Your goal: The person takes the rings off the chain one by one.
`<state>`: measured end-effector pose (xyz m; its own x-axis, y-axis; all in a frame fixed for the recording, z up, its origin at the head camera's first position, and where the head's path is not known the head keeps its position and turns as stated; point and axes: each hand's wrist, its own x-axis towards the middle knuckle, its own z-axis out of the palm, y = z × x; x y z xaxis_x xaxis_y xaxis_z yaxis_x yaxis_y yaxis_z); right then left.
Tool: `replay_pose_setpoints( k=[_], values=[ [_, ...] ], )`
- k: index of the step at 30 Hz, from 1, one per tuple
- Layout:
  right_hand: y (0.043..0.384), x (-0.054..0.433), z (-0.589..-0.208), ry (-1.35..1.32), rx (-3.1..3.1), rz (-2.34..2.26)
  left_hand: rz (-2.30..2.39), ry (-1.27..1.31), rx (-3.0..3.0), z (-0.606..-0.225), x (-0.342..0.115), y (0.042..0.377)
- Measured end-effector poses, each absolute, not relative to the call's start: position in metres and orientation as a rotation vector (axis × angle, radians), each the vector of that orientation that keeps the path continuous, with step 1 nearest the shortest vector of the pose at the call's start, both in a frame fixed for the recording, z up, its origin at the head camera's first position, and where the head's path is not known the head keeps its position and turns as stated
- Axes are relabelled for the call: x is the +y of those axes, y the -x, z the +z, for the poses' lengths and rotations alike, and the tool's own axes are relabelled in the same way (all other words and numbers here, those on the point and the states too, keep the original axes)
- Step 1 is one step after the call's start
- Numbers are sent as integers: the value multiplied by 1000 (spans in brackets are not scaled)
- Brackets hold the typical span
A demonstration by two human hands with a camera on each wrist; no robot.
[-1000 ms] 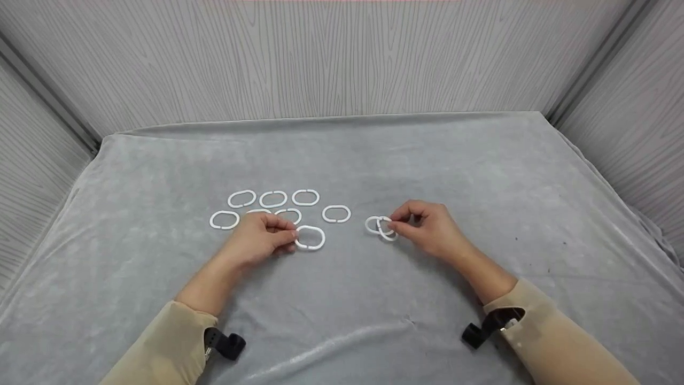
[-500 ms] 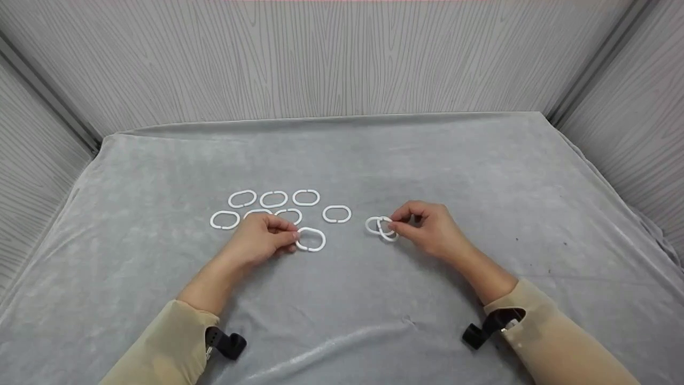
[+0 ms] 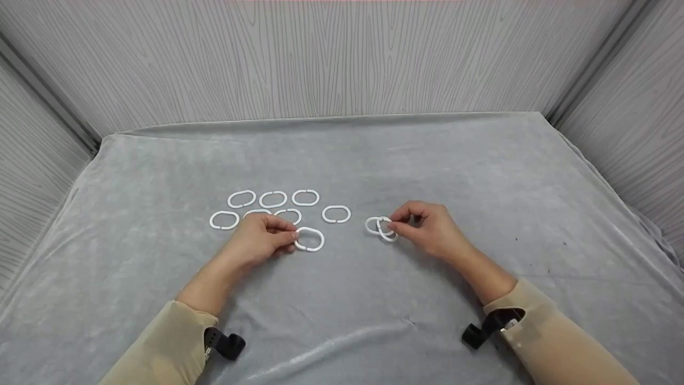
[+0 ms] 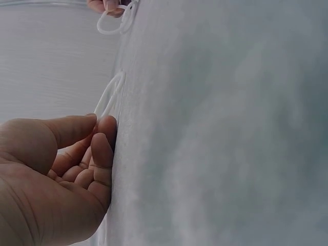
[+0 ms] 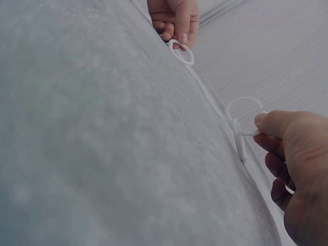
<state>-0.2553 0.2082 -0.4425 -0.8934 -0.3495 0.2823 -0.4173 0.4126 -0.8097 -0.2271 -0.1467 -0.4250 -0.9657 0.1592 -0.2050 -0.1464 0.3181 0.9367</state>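
Observation:
My left hand (image 3: pixel 261 238) pinches a white oval link (image 3: pixel 310 228) at its left end, between thumb and fingertips. In the left wrist view this link (image 4: pixel 104 97) tilts up from the fingertips, its far end close to the grey cloth. Across from it, my right hand (image 3: pixel 427 227) pinches another white link (image 3: pixel 389 240) between thumb and index finger. A second link (image 3: pixel 367 224) hooks through that one and touches the cloth, as the right wrist view shows with the lower link (image 5: pixel 241 148). The two hands' links are apart.
Several more white links lie flat on the grey cloth (image 3: pixel 342 310). One link (image 3: pixel 336 206) lies beyond the gap between the hands; the others, such as the leftmost link (image 3: pixel 212 220), group beyond my left hand, which partly covers some. Pale wood-grain walls (image 3: pixel 331 59) enclose the table.

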Motion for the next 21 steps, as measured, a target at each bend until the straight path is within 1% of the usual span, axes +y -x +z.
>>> replay_pose_setpoints(
  k=[7, 14, 21],
  values=[
    [255, 208, -443, -702, -2582, 1505, 1691, -22, 2342, -423, -148, 225],
    [255, 208, -443, -689, -2576, 1539, 1553, -73, 2575, -419, -151, 222],
    [255, 208, -443, -702, -2550, 1541, 1663, -96, 2612, -409, -129, 220]
  ],
)
